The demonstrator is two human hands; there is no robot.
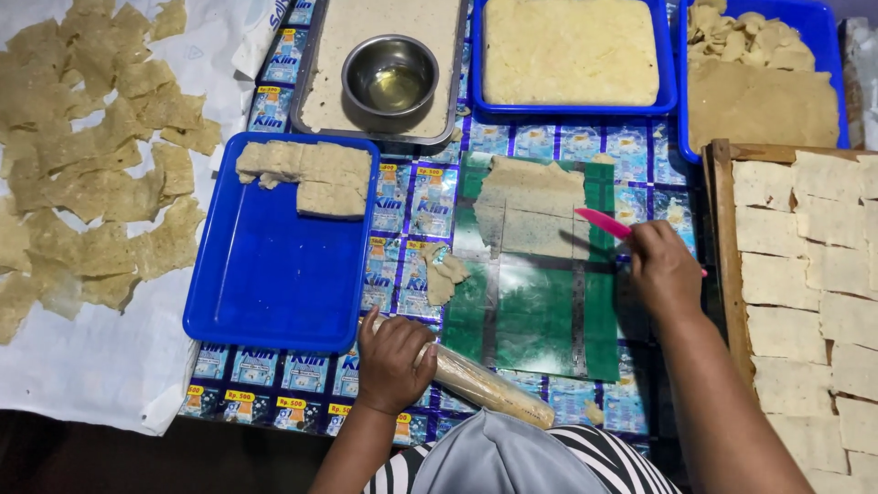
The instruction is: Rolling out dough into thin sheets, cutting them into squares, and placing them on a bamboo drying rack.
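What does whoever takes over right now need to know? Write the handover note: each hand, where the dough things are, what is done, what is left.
Left hand: resting on the plastic-wrapped wooden rolling pin at the near table edge.
Right hand: holding the pink plastic knife, tip on the thin rolled dough sheet lying on the green cutting mat.
Done: cut lines show in the sheet; cut squares fill the wooden tray on the right; a few thicker pieces sit in the blue plastic tray.
Left: the sheet is still on the mat, uncleared.
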